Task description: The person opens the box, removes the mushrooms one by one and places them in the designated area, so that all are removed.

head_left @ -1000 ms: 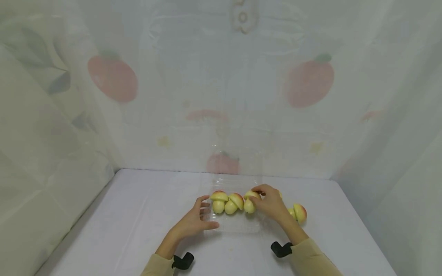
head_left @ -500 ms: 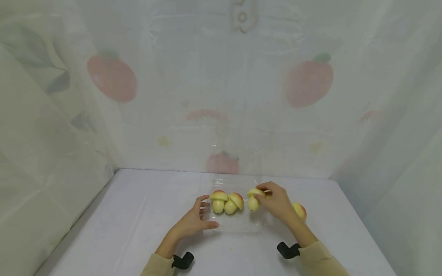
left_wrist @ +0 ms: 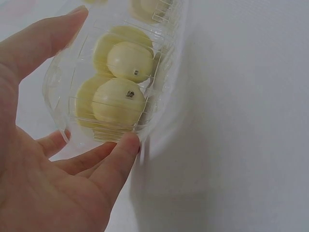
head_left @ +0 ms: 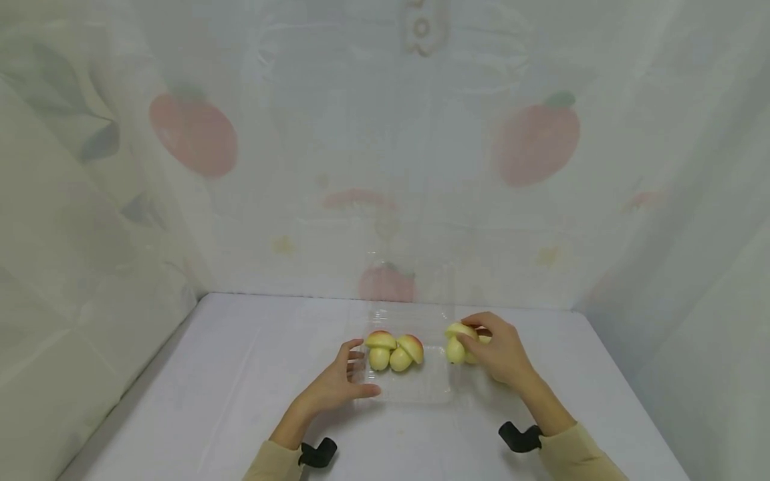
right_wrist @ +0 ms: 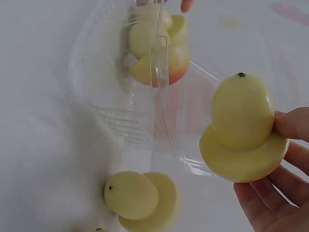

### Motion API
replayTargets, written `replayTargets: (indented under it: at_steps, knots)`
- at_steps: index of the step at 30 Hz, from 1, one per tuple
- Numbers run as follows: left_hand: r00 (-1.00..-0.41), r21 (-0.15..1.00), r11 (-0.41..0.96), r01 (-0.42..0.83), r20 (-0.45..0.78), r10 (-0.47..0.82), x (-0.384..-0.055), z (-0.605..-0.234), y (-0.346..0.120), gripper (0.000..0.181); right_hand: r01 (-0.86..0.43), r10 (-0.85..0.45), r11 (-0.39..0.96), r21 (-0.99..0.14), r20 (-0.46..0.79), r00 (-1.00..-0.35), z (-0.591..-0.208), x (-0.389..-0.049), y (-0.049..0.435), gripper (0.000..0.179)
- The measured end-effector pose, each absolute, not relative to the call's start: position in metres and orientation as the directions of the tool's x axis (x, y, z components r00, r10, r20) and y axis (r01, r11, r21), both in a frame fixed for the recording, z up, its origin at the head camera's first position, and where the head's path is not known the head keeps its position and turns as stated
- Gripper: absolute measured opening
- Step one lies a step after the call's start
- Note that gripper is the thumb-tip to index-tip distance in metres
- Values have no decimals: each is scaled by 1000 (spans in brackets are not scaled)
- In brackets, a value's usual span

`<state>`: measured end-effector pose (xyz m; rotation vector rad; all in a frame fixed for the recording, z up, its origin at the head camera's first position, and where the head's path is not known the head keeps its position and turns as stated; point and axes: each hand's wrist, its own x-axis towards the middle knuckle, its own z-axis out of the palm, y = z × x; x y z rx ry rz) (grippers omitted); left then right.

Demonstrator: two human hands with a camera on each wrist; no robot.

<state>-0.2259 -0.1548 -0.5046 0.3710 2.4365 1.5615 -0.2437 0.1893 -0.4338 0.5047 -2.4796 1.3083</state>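
Two yellow toy mushrooms with red-tinged caps, one at the left [head_left: 379,351] and one leaning beside it [head_left: 406,353], lie inside a clear plastic clamshell box [head_left: 415,391]. My left hand [head_left: 337,384] rests around the box's left end, fingers loosely extended, fingertips against its wall in the left wrist view. Just past the box's right side, my right hand [head_left: 499,347] pinches a third toy mushroom [right_wrist: 244,121] between thumb and fingers. In the right wrist view its stem points up and its cap lies against the fingers.
Another toy mushroom [right_wrist: 140,198] lies on the white table [head_left: 252,374], right of the box and partly hidden by my right hand in the head view. The box's clear lid [head_left: 409,280] stands raised at the back. Fruit-printed curtains [head_left: 385,133] surround the table.
My right hand has carried its toy mushroom rightward, from beside the other two in the box to past the box's right side. My left hand has stayed in place.
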Motion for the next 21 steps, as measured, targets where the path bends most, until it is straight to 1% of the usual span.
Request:
replayTargets:
  at_steps: [8,21]
  knots:
    - [-944,917,390,86,-50,326,-225,-503,-154,105,-484,-173,559,-673,476,-862,-430,-242,202,27]
    - [-942,920,382,91,-45,333,-225,-504,-154,105,-463,-138,610,-644,489,-861,-435,-248,228,26]
